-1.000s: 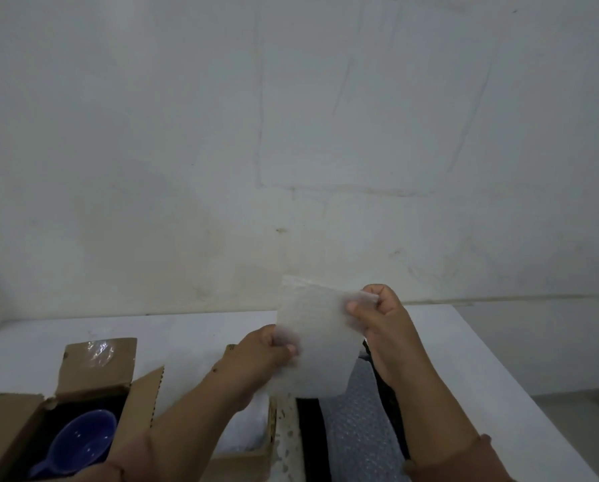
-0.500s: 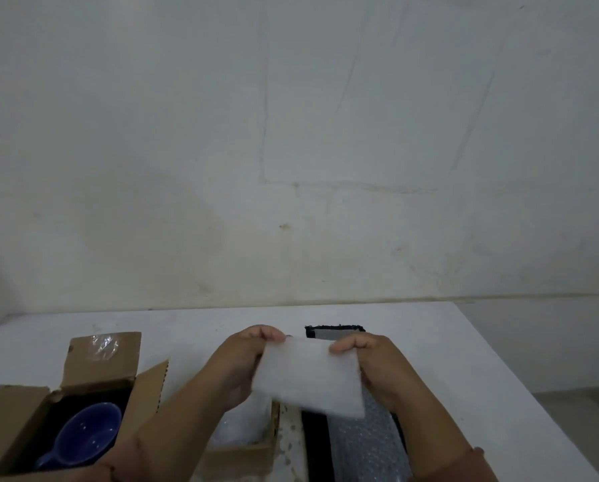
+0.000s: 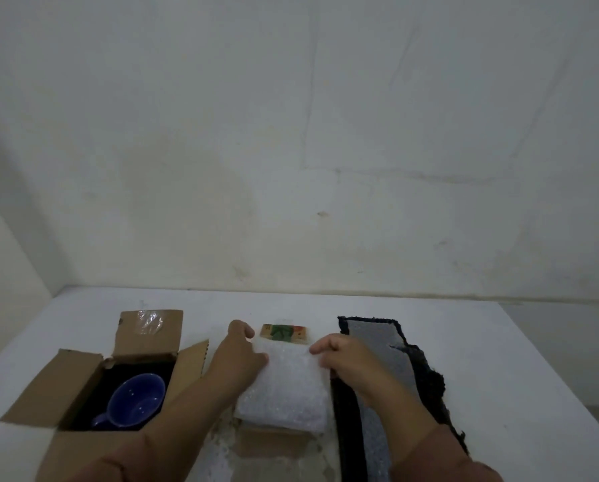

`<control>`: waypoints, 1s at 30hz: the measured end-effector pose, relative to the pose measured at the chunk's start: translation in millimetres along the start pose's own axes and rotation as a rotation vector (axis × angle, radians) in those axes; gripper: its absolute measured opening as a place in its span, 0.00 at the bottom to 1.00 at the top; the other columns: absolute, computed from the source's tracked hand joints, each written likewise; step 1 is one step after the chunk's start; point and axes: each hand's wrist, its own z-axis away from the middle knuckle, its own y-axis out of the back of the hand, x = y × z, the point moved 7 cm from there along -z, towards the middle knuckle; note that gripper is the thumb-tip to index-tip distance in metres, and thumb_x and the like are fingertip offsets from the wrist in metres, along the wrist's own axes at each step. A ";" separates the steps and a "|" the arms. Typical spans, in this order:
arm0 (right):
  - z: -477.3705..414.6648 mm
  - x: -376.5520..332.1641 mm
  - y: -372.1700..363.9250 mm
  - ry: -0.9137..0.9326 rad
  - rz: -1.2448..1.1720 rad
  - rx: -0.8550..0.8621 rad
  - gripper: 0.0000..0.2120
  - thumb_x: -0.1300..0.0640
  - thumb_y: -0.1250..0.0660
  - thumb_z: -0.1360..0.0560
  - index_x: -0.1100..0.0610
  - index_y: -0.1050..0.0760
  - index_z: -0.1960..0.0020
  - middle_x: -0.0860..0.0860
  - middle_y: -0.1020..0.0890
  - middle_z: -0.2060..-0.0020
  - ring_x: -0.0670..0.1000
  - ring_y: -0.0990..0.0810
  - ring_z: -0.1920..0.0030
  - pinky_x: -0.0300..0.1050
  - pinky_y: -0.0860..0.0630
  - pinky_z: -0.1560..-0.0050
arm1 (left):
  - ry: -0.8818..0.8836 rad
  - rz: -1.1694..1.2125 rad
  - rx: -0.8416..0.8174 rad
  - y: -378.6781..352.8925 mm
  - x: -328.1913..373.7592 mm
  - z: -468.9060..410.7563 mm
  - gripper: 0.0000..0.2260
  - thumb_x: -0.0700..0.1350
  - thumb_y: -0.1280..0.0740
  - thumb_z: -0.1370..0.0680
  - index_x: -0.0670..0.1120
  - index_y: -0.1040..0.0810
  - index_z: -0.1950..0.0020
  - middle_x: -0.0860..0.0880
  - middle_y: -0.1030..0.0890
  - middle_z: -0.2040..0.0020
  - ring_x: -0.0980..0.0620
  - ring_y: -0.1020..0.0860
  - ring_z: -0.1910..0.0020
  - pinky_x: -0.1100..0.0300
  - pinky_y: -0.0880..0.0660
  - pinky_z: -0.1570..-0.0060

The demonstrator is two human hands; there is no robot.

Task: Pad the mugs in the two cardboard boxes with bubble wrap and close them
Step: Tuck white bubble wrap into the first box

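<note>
Lowered bubble wrap (image 3: 284, 391), white and folded, now covers the right box (image 3: 272, 434).

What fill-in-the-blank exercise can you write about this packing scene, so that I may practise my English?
1. The mug in the cardboard box on the left is ___ in colour.
2. The left hand and the right hand hold a sheet of ___ over the second box.
3. The box with the mug is not closed: its flaps are ___.

Missing words: blue; bubble wrap; open.
</note>
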 end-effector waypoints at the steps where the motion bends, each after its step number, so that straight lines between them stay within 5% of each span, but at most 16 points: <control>1: -5.3 -1.7 -6.3 0.034 0.150 0.021 0.13 0.68 0.40 0.27 0.52 0.22 0.55 0.52 0.21 0.53 0.50 0.24 0.55 0.38 0.29 0.61 | -0.052 -0.091 0.034 0.3 0.4 0.4 0.13 0.38 0.34 0.24 0.46 0.37 0.47 0.50 0.29 0.61 0.55 0.30 0.66 0.65 0.35 0.72; 5: -25.2 -6.5 -27.6 0.065 0.532 0.100 0.19 0.69 0.44 0.25 0.53 0.23 0.41 0.53 0.27 0.37 0.54 0.27 0.39 0.41 0.29 0.44 | -0.234 -0.415 0.067 -8.6 4.6 0.9 0.08 0.35 0.39 0.23 0.48 0.33 0.53 0.48 0.29 0.51 0.54 0.30 0.61 0.68 0.34 0.65; 8: -35.5 -3.7 -35.4 0.145 0.791 0.120 0.21 0.70 0.43 0.25 0.53 0.26 0.37 0.54 0.29 0.34 0.56 0.31 0.35 0.44 0.33 0.36 | -0.311 -0.616 0.041 -20.7 -2.3 -4.7 0.11 0.39 0.38 0.21 0.47 0.27 0.39 0.46 0.30 0.37 0.49 0.29 0.43 0.62 0.30 0.44; 11: -30.7 -1.8 -45.3 0.307 0.943 0.155 0.17 0.67 0.36 0.30 0.55 0.21 0.44 0.57 0.23 0.43 0.60 0.26 0.44 0.49 0.31 0.50 | -0.388 -0.910 0.032 -25.1 -10.4 -6.3 0.17 0.45 0.38 0.22 0.47 0.30 0.33 0.46 0.34 0.31 0.46 0.34 0.35 0.55 0.33 0.37; 13: -26.3 1.0 -50.9 0.320 1.052 0.143 0.14 0.60 0.22 0.44 0.52 0.18 0.60 0.54 0.20 0.59 0.57 0.21 0.60 0.46 0.32 0.67 | -0.426 -1.026 0.026 -26.3 -12.3 -4.3 0.18 0.45 0.39 0.22 0.47 0.31 0.32 0.46 0.34 0.31 0.45 0.35 0.35 0.53 0.35 0.37; 15: -22.8 -4.0 -53.0 0.349 1.203 0.176 0.14 0.54 0.20 0.49 0.50 0.20 0.66 0.50 0.20 0.63 0.52 0.22 0.64 0.43 0.29 0.69 | -0.455 -1.099 -0.021 -29.6 -14.1 -1.9 0.19 0.45 0.40 0.22 0.46 0.32 0.31 0.46 0.35 0.31 0.45 0.35 0.35 0.52 0.37 0.36; 17: -21.3 -4.3 -58.7 0.374 1.266 0.068 0.12 0.55 0.29 0.33 0.57 0.20 0.50 0.56 0.23 0.45 0.57 0.25 0.46 0.51 0.29 0.48 | -0.459 -1.130 -0.095 -29.2 -17.9 -0.3 0.23 0.45 0.39 0.24 0.46 0.34 0.29 0.46 0.36 0.29 0.44 0.37 0.33 0.50 0.40 0.33; 20: -23.9 9.1 -60.2 0.304 1.419 -0.112 0.28 0.52 0.37 0.25 0.63 0.37 0.30 0.58 0.40 0.27 0.58 0.41 0.29 0.59 0.51 0.27 | -0.472 -1.196 -0.208 -26.0 -21.9 0.1 0.28 0.49 0.37 0.26 0.46 0.38 0.27 0.45 0.40 0.26 0.43 0.42 0.28 0.43 0.50 0.28; 24: -17.1 6.2 -72.5 0.341 1.535 -0.158 0.33 0.54 0.38 0.24 0.65 0.48 0.26 0.62 0.39 0.28 0.60 0.42 0.28 0.63 0.64 0.28 | -0.514 -1.322 -0.254 -32.2 -20.3 1.0 0.32 0.51 0.34 0.26 0.43 0.40 0.26 0.42 0.40 0.25 0.41 0.45 0.26 0.38 0.56 0.28; 30: -16.7 9.5 -87.3 0.295 1.553 -0.158 0.31 0.59 0.42 0.23 0.64 0.52 0.25 0.63 0.38 0.28 0.61 0.41 0.27 0.62 0.68 0.29 | -0.485 -1.403 -0.296 -44.9 -23.1 2.3 0.32 0.48 0.37 0.24 0.40 0.45 0.24 0.41 0.43 0.23 0.40 0.54 0.23 0.33 0.63 0.29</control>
